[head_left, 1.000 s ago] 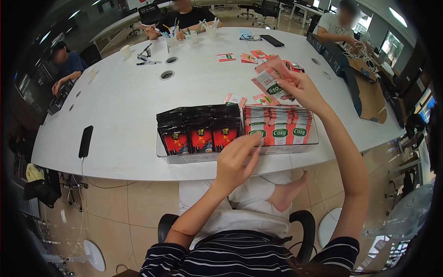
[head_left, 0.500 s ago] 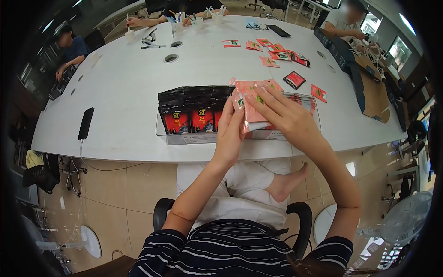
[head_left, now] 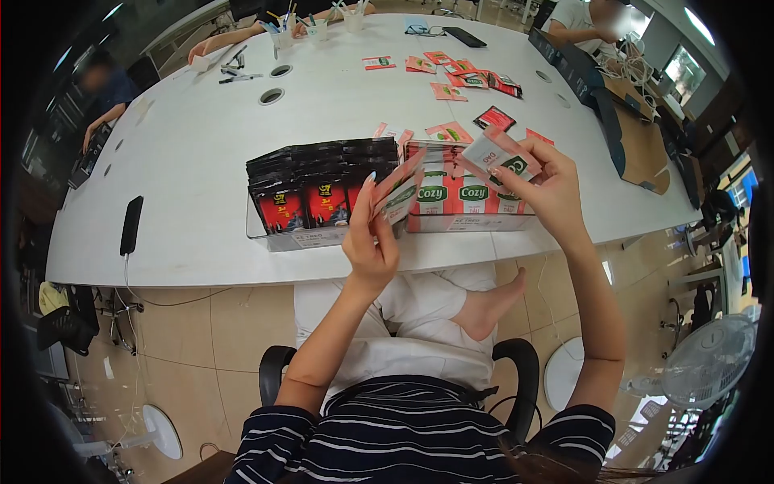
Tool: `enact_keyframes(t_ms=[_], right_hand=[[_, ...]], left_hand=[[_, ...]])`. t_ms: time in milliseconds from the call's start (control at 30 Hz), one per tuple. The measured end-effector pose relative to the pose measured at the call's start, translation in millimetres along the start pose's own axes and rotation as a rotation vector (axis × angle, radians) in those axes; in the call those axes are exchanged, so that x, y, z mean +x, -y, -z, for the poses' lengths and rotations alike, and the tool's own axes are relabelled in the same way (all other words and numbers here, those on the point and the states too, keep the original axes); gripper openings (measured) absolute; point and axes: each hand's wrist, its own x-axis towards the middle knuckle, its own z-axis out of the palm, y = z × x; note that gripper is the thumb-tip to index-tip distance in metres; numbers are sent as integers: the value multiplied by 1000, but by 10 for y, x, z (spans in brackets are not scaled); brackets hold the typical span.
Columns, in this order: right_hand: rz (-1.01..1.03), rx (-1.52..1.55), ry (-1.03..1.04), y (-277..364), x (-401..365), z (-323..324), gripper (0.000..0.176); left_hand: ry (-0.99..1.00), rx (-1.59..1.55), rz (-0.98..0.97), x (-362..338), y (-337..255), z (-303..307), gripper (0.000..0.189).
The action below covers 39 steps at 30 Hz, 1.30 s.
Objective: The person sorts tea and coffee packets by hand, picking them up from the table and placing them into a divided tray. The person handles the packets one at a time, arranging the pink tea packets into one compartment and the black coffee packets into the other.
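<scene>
1. Apart they came! The pink packets (head_left: 500, 156), pressed between both hands half a second earlier, were in two lots.
2. The left lot (head_left: 401, 196) leaned, gripped between the thumb and fingers of the left hand (head_left: 372, 242).
3. The right hand (head_left: 551, 184) pinched the right lot (head_left: 488, 150) by its edge, above a clear tray (head_left: 516, 223).

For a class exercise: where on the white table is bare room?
Free: between the corded black phone and clear plastic bin of black-red sachets, and beyond that bin to the nearer round grey grommet. Crowded: around loose pink sachets.
</scene>
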Motion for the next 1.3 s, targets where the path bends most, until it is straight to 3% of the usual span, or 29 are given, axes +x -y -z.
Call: enact_keyframes(t_ms=[133, 333, 433, 567, 667, 700, 867, 1067, 1300], right_hand=[[33, 63, -85, 15, 43, -8, 30], [-21, 34, -18, 114, 96, 1, 32], [80, -204, 16, -81, 139, -96, 32], [21, -136, 42, -133, 136, -416, 24], [-214, -77, 110, -188, 156, -534, 26], [-103, -213, 111, -215, 144, -553, 28], [337, -678, 186, -273, 174, -496, 52], [358, -769, 249, -254, 276, -535, 104], [417, -840, 274, -237, 377, -629, 108]], left_hand=[[-48, 99, -96, -108, 53, 29, 52], [-178, -9, 4, -86, 4, -5, 48], [-142, 57, 33, -148, 27, 16, 53], [-119, 35, 77, -168, 12, 28, 55], [-180, 31, 34, -147, 14, 0, 50], [-175, 20, 35, -148, 20, 2, 50], [-159, 20, 56, -159, 2, 25, 50], [-157, -32, 59, -146, -11, 27, 50], [-144, -9, 70, -163, -9, 34, 50]])
